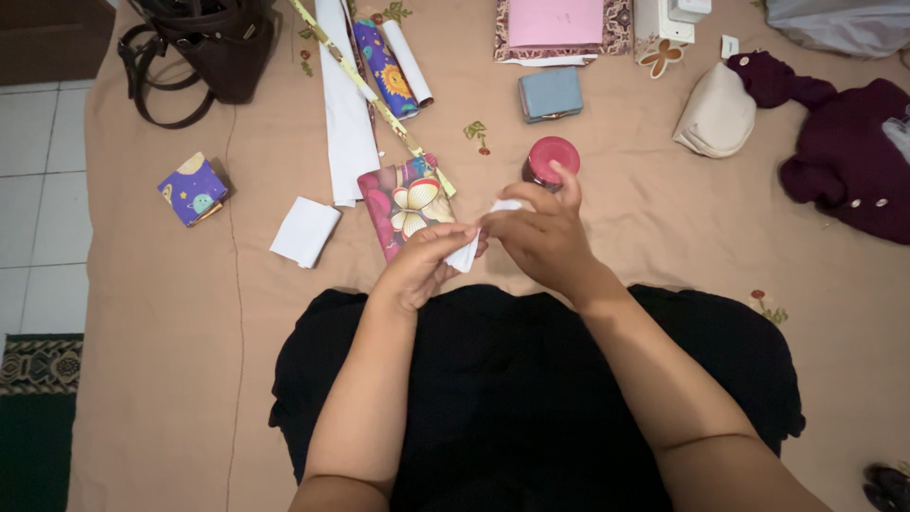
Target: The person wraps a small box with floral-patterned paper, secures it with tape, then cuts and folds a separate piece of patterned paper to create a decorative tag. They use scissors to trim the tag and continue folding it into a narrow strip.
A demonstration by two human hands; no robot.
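Note:
Both hands meet over my lap on a small folded piece of white paper [466, 254]. My left hand [422, 265] pinches its lower end between thumb and fingers. My right hand [540, 235] holds the upper end, with the index finger raised. Just beyond the hands a jar with a red lid [550, 156] stands on the beige sheet [607, 209]. A pink packet with a butterfly pattern [406, 204] lies beside my left hand.
A folded white paper [305, 230] and a small purple wrapped box [192, 189] lie at the left. Farther back are paper strips and rolls [349, 104], a brown handbag [210, 47], a blue wallet [551, 94], a cream pouch [717, 116] and a maroon garment [844, 152].

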